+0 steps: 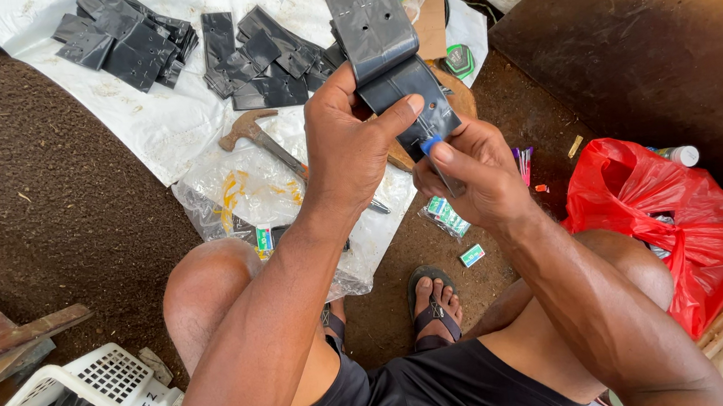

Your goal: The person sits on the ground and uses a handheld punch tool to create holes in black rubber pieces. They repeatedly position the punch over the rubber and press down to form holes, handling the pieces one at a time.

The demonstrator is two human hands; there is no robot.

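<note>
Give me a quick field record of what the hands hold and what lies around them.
left hand: grips a folded black plastic strip
right hand: pinches a small blue-tipped tool against the strip's lower end
ground ahead: hammer on white sheet, piles of black plastic pieces
right side: red plastic bag
lower left: white crate

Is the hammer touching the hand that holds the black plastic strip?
Apart. In the head view the hammer lies on the clear plastic on the ground, while the left hand grips the black strip above it, in the air.
</note>
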